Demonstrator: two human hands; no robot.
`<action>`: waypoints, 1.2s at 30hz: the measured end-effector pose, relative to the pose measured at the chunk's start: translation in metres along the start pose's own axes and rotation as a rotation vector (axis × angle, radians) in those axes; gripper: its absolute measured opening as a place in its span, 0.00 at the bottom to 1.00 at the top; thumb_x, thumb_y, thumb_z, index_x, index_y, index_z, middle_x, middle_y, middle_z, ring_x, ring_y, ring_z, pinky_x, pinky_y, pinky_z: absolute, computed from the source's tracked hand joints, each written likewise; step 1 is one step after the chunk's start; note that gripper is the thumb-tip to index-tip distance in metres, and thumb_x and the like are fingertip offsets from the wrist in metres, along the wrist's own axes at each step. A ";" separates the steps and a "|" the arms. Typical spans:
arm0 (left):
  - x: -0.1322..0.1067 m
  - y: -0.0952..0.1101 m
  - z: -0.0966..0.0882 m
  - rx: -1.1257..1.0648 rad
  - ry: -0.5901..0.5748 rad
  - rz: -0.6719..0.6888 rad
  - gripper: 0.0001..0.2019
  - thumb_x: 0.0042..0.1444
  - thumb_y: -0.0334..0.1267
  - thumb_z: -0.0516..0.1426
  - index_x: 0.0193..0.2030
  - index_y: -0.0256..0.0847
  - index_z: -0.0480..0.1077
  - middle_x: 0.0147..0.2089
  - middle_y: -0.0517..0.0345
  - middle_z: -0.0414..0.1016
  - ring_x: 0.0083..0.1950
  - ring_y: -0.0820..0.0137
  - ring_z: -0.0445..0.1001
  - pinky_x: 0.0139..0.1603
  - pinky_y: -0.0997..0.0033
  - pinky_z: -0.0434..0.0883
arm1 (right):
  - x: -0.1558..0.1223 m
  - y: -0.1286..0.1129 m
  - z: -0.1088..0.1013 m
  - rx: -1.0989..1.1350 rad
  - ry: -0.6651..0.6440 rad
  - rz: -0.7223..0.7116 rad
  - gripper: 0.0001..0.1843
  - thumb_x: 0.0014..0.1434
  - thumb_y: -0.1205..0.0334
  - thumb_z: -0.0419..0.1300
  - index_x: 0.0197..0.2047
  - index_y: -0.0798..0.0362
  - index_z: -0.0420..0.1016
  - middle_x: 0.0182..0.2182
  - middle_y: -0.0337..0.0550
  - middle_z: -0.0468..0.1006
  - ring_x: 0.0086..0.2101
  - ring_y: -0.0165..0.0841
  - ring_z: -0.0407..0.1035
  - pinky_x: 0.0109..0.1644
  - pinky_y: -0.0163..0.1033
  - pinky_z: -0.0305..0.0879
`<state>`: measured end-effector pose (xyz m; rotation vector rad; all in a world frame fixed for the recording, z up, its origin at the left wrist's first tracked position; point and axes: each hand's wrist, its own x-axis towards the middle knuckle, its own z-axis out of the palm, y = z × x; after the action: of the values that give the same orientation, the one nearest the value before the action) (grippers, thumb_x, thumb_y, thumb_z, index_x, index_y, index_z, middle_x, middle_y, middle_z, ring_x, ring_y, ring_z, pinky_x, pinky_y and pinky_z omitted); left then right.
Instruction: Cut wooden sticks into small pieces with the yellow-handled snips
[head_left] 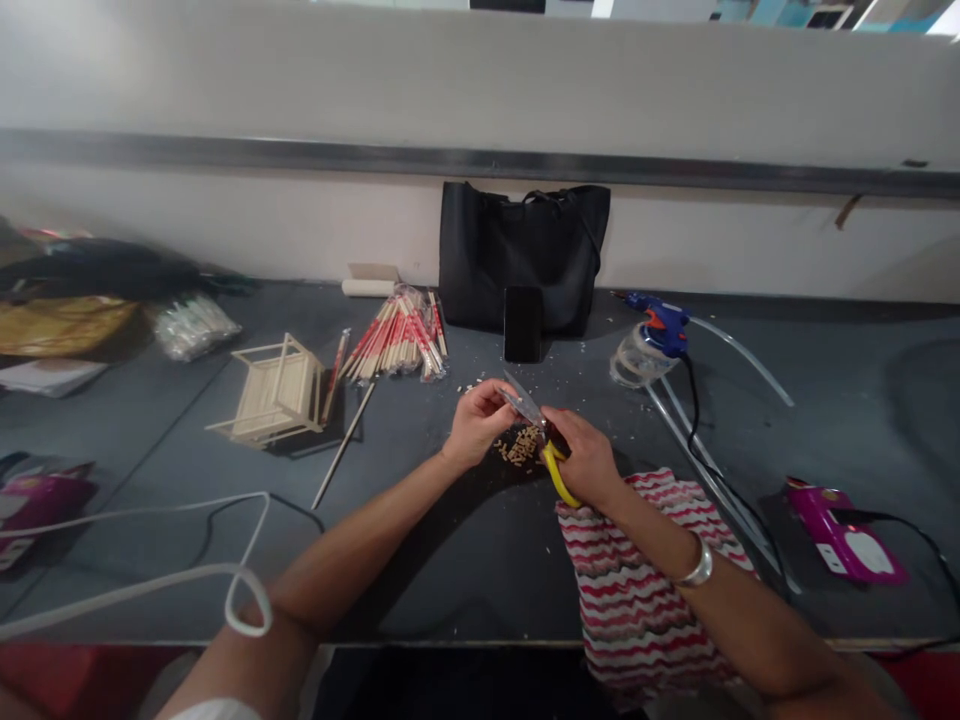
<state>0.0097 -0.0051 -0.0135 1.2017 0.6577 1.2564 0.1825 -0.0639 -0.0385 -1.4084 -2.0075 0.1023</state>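
My right hand (589, 455) is closed around scissors (556, 470) with yellow handles, and the blades point up and to the left. My left hand (480, 420) is pinched close beside the blades; whatever its fingers hold is too small to make out. Below both hands lies a pile of short cut wooden bits (521, 447) on the dark table. A striped red and white cloth (637, 590) is spread under my right forearm.
Left of my hands stand a small wooden stick frame (277, 395), a loose stick (343, 445) and wrapped chopsticks (397, 335). A phone (523, 325) leans on a black bag (521, 250). To the right are a blue glue gun (660, 318), its cord and a magenta device (847, 535).
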 end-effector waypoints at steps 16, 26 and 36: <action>-0.003 -0.002 0.000 0.031 -0.048 -0.022 0.22 0.45 0.56 0.69 0.27 0.39 0.68 0.24 0.62 0.74 0.25 0.73 0.74 0.32 0.72 0.74 | -0.001 -0.002 0.000 0.062 0.022 -0.030 0.25 0.51 0.69 0.56 0.53 0.51 0.75 0.42 0.46 0.83 0.41 0.38 0.78 0.44 0.39 0.75; 0.002 0.001 -0.001 -0.269 -0.072 -0.144 0.18 0.45 0.48 0.70 0.27 0.39 0.68 0.19 0.68 0.68 0.23 0.75 0.71 0.39 0.67 0.75 | 0.003 -0.006 -0.007 0.099 0.140 0.027 0.14 0.61 0.60 0.57 0.48 0.52 0.76 0.28 0.40 0.80 0.27 0.31 0.73 0.33 0.34 0.72; 0.015 -0.009 -0.033 0.518 -0.299 -0.024 0.06 0.49 0.37 0.61 0.27 0.38 0.69 0.24 0.65 0.70 0.25 0.78 0.65 0.29 0.77 0.64 | 0.007 -0.005 -0.011 0.209 0.262 0.131 0.13 0.62 0.56 0.59 0.48 0.50 0.75 0.32 0.39 0.81 0.26 0.28 0.71 0.34 0.34 0.71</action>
<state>-0.0136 0.0202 -0.0285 1.7605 0.7953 0.8791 0.1831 -0.0631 -0.0248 -1.3434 -1.6420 0.1712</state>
